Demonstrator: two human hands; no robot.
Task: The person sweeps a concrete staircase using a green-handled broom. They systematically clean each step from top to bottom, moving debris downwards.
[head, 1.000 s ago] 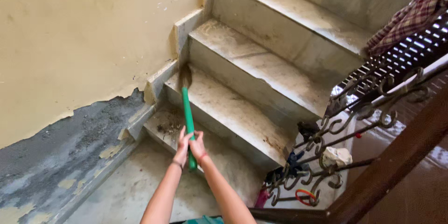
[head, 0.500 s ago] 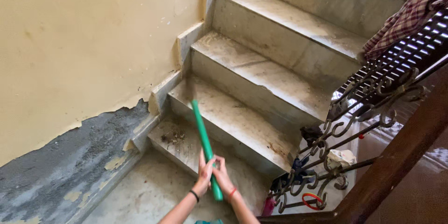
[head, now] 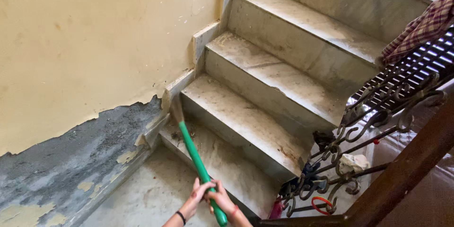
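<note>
Green broom handle (head: 196,161) gripped low by left hand (head: 195,197) and right hand (head: 221,199), fingers wrapped tight. Bristle end (head: 177,111) set against bottom stair (head: 213,158), by wall. Judged light, stiff; best held near end.

My left hand (head: 196,197) and right hand (head: 221,202) sat together low on the broom handle (head: 196,161), its head (head: 177,110) against the wall (head: 94,42) by the bottom step (head: 222,161). Railing (head: 378,113) was off to my right, cloth (head: 418,28) draped over it.
</note>
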